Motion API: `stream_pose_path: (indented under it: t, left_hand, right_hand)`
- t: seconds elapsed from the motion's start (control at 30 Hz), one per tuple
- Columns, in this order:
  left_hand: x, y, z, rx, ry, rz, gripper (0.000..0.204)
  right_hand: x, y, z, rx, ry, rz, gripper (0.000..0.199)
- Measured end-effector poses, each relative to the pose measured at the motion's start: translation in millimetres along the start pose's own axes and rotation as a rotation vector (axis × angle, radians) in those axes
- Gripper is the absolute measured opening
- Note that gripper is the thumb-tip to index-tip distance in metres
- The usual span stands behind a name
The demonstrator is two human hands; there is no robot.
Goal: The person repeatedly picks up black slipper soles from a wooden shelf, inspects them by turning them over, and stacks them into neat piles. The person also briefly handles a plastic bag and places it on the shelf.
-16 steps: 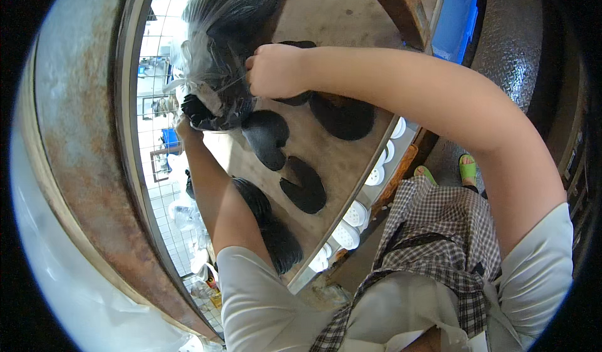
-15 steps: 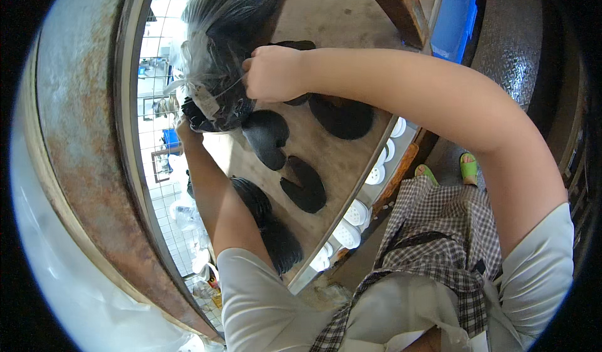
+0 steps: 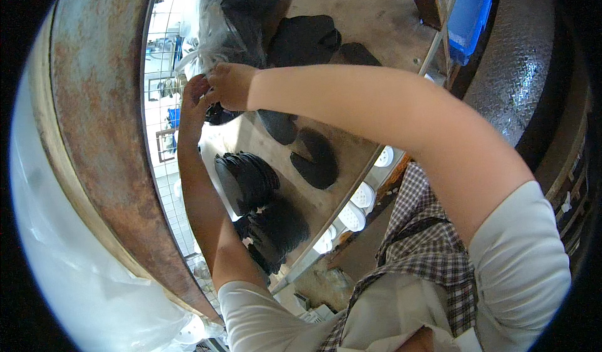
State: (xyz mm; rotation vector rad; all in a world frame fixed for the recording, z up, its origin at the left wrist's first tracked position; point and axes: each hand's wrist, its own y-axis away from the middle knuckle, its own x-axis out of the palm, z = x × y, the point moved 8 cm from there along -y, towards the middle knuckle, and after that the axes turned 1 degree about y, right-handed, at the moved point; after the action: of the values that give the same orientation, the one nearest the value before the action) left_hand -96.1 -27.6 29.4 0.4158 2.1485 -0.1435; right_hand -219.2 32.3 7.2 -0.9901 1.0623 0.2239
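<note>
A clear plastic bag (image 3: 235,32) filled with black pieces lies at the far left of the brown table. My left hand (image 3: 195,95) and my right hand (image 3: 231,87) meet at its gathered near end, fingers closed in a pinch. The exact bit of plastic between the fingers is hidden. Black flat curved pieces, like shoe parts, lie beside the bag: a broad dark one (image 3: 304,38) beyond my right wrist, and a notched one (image 3: 315,159) nearer me. A stack of black pieces (image 3: 246,179) stands by my left forearm.
White perforated shoe-like pieces (image 3: 352,216) sit on a shelf under the table's right edge. A rusty metal post (image 3: 103,120) rises at the left beside a wire grid. A blue bin (image 3: 470,16) stands at the far right, next to a patterned metal floor.
Both hands have come together at the bag's gathered end; my right hand moved left and slightly nearer me. The view has shifted, showing more of the black stack.
</note>
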Motion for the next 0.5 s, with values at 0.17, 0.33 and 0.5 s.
stream_pose_path:
  t: [0.17,0.33,0.5]
  left_hand:
    - [14,6,6,-0.072,-0.044,0.034,0.053]
    - [20,-16,-12,-0.119,-0.440,0.139,0.048]
    - [29,-22,-36,0.027,-0.330,-0.032,0.040]
  right_hand:
    - [7,33,-22,-0.056,0.092,-0.039,0.011]
    - [8,42,-37,-0.014,-0.003,-0.127,0.009]
    - [9,43,-51,-0.028,-0.111,-0.138,0.013]
